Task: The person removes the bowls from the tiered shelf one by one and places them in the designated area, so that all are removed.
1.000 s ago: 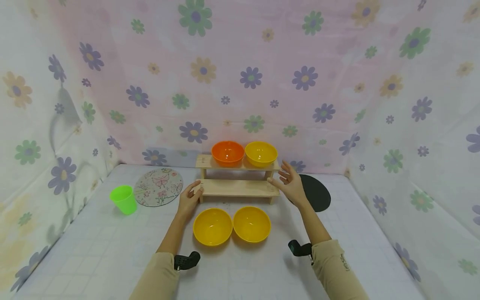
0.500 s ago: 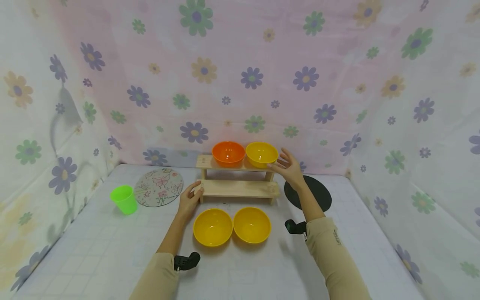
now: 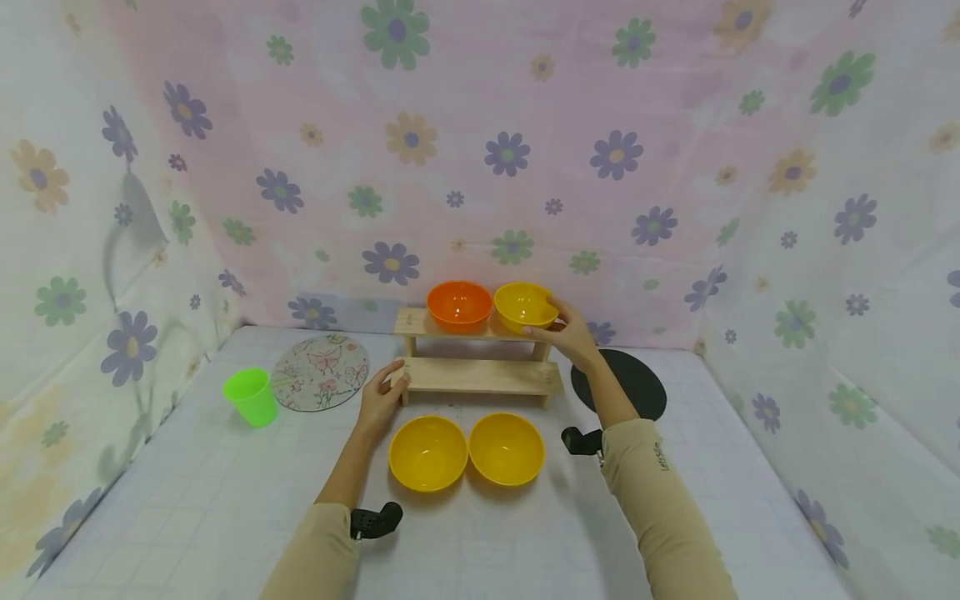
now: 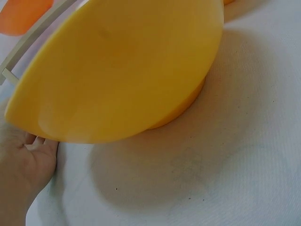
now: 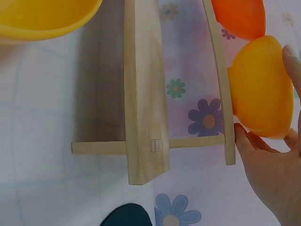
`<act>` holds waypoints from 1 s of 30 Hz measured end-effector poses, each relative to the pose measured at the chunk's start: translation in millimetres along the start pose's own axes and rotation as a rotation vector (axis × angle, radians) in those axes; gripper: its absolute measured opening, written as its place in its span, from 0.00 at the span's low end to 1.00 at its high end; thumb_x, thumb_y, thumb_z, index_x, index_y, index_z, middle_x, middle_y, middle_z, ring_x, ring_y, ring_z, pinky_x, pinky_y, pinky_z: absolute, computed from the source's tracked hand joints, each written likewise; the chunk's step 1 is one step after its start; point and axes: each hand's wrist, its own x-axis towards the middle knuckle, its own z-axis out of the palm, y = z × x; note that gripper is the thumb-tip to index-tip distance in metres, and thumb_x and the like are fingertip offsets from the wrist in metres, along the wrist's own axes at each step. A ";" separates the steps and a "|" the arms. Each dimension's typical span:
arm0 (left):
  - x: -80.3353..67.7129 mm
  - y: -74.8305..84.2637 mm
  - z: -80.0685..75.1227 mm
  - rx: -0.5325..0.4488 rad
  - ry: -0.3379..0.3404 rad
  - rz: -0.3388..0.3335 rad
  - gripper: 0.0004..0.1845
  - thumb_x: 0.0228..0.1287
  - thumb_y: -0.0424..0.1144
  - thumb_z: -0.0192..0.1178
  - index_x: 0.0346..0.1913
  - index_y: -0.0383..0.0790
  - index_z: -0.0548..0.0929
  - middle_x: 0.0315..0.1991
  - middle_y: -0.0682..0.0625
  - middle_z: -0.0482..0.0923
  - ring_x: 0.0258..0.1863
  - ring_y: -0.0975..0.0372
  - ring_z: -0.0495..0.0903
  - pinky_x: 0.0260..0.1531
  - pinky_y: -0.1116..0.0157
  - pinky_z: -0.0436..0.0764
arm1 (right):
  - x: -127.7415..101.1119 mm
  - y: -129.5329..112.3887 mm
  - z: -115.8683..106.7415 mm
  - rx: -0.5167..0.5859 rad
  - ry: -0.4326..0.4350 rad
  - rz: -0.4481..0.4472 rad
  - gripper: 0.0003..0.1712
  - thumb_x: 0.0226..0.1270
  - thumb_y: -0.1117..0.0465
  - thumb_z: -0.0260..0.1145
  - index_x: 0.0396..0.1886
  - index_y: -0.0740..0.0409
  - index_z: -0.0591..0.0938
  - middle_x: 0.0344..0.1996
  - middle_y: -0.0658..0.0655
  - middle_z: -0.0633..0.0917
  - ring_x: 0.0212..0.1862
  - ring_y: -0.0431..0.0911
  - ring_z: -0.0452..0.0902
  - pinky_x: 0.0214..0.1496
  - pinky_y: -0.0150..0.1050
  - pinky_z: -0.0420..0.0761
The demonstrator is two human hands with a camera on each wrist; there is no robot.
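Note:
A two-step wooden shelf (image 3: pixel 480 375) stands at the back of the table. On its upper step an orange bowl (image 3: pixel 459 307) sits left of a yellow bowl (image 3: pixel 521 305). My right hand (image 3: pixel 573 337) grips that yellow bowl at its right side, fingers over the rim and thumb low on the front; the right wrist view shows the bowl (image 5: pixel 263 87) at the upper step. My left hand (image 3: pixel 378 404) holds the left end of the lower step; in the left wrist view a near bowl (image 4: pixel 122 70) hides most of its fingers.
Two yellow bowls, one left (image 3: pixel 427 454) and one right (image 3: pixel 507 450), stand side by side before the shelf. At the left are a green cup (image 3: pixel 251 398) and a round patterned mat (image 3: pixel 318 373). A dark round mat (image 3: pixel 637 387) lies right, partly behind my right forearm.
My right hand has moved left and up from beside the shelf to the yellow bowl and has taken hold of it. The left hand stays at the shelf's left end.

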 end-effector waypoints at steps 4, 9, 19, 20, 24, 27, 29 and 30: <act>-0.5 -0.6 1.3 0.029 0.011 0.024 0.24 0.68 0.39 0.55 0.66 0.39 0.68 0.66 0.38 0.65 0.62 0.50 0.69 0.55 0.64 0.74 | 0.0 0.1 1.2 0.013 0.011 0.018 0.48 0.59 0.61 0.68 0.73 0.66 0.51 0.70 0.67 0.58 0.61 0.64 0.67 0.63 0.52 0.68; -0.9 -2.1 1.6 0.050 0.015 0.041 0.25 0.68 0.40 0.55 0.66 0.38 0.68 0.65 0.37 0.65 0.62 0.49 0.69 0.55 0.64 0.74 | -1.6 1.1 1.8 0.038 0.016 0.024 0.49 0.59 0.62 0.68 0.73 0.66 0.50 0.70 0.67 0.57 0.61 0.64 0.66 0.64 0.52 0.67; 0.4 -3.6 0.7 0.036 0.001 0.036 0.25 0.68 0.41 0.55 0.66 0.40 0.68 0.65 0.37 0.66 0.62 0.50 0.69 0.55 0.64 0.74 | -5.6 2.6 1.2 0.050 0.049 0.015 0.49 0.58 0.62 0.68 0.72 0.67 0.51 0.70 0.67 0.57 0.62 0.64 0.64 0.65 0.51 0.67; 0.6 -3.8 0.7 0.036 0.001 0.040 0.25 0.68 0.41 0.55 0.66 0.40 0.68 0.65 0.36 0.66 0.62 0.49 0.69 0.55 0.64 0.74 | -6.0 3.4 0.7 0.053 0.054 0.008 0.48 0.58 0.63 0.69 0.72 0.67 0.51 0.70 0.67 0.57 0.62 0.63 0.64 0.65 0.51 0.66; -2.3 0.4 0.1 0.029 -0.014 0.042 0.25 0.69 0.39 0.55 0.66 0.37 0.67 0.65 0.34 0.65 0.62 0.48 0.68 0.53 0.67 0.75 | -3.5 17.0 -2.4 0.069 0.060 -0.032 0.48 0.58 0.64 0.68 0.72 0.67 0.52 0.70 0.66 0.58 0.62 0.62 0.65 0.66 0.50 0.66; -2.5 0.9 -0.2 0.028 -0.013 0.040 0.25 0.69 0.39 0.54 0.66 0.36 0.67 0.65 0.34 0.64 0.62 0.47 0.68 0.55 0.65 0.75 | -0.5 31.9 -5.3 0.062 0.072 -0.055 0.48 0.58 0.62 0.69 0.73 0.64 0.53 0.70 0.64 0.59 0.62 0.60 0.66 0.65 0.49 0.67; -0.3 -2.7 -0.3 0.030 -0.005 0.041 0.25 0.69 0.39 0.55 0.66 0.38 0.67 0.65 0.35 0.65 0.62 0.48 0.69 0.56 0.62 0.74 | -0.9 40.3 -7.5 0.046 0.075 -0.068 0.49 0.58 0.61 0.70 0.73 0.62 0.53 0.70 0.63 0.59 0.62 0.59 0.66 0.65 0.49 0.67; 0.4 -3.4 -0.1 0.033 -0.001 0.042 0.24 0.68 0.39 0.55 0.66 0.38 0.68 0.65 0.36 0.66 0.62 0.49 0.69 0.56 0.62 0.74 | -3.0 40.9 -8.2 0.033 0.075 -0.071 0.49 0.57 0.60 0.70 0.73 0.62 0.53 0.70 0.63 0.60 0.62 0.59 0.67 0.64 0.49 0.68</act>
